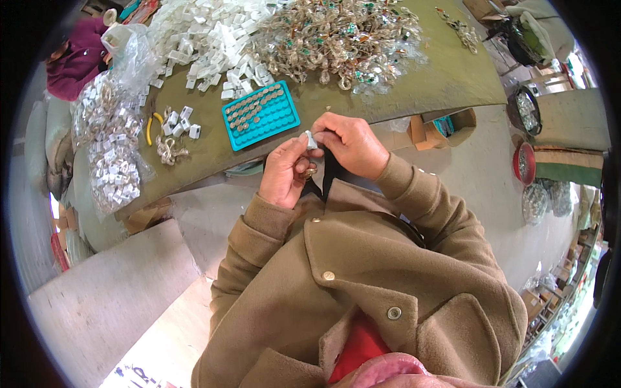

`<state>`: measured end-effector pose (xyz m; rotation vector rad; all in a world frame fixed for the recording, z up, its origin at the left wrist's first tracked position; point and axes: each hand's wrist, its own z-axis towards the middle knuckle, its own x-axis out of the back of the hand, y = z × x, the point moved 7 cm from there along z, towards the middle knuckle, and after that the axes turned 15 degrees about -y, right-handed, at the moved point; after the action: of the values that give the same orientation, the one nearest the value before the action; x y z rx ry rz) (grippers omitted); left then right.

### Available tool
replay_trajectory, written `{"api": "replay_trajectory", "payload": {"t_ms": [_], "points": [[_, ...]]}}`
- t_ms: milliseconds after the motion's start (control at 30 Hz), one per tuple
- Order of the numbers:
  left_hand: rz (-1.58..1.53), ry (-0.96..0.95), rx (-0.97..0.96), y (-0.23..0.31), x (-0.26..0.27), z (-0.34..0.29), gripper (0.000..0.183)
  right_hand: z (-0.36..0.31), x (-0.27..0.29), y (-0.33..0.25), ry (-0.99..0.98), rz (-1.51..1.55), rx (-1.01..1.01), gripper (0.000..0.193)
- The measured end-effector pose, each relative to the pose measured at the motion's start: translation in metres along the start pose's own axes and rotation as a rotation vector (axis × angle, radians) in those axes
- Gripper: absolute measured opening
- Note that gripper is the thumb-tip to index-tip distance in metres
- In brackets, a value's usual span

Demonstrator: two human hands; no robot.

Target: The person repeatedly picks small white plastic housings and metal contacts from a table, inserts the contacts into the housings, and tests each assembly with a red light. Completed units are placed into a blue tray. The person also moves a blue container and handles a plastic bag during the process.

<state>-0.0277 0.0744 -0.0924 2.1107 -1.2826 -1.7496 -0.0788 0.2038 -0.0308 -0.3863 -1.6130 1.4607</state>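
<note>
Just beyond the front edge of the table, my left hand (286, 169) pinches a small white plastic case (310, 140) between thumb and fingers. My right hand (354, 143) is closed at the same case from the other side, its fingertips pressed together; anything else in them is too small to make out. A ring-like brassy item shows at my left fingers. Close by on the table lies a turquoise tray (277, 129) with round cups. Silver button-like discs (244, 108) fill its far rows, and the nearer cups are bare.
White plastic cases (226, 39) are heaped at the back, beside a pile of clear cords (336, 39). Yellow-handled pliers (149, 129) and several loose cases (181, 121) lie left. Bagged cases (113, 161) line the table's left edge. A cardboard box (460, 128) stands right, below the tabletop.
</note>
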Motion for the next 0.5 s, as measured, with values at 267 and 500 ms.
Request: {"api": "replay_trajectory", "payload": {"t_ms": [267,500], "points": [[0.540,0.113,-0.130,0.030,-0.006,-0.006,0.013,0.012,0.006,-0.008,-0.078,-0.083,0.104,0.008],[1.292,0.565,-0.773,0.141,0.011,-0.056,0.023,0.055,0.078,-0.029,0.260,-0.441,0.100,0.009]]}}
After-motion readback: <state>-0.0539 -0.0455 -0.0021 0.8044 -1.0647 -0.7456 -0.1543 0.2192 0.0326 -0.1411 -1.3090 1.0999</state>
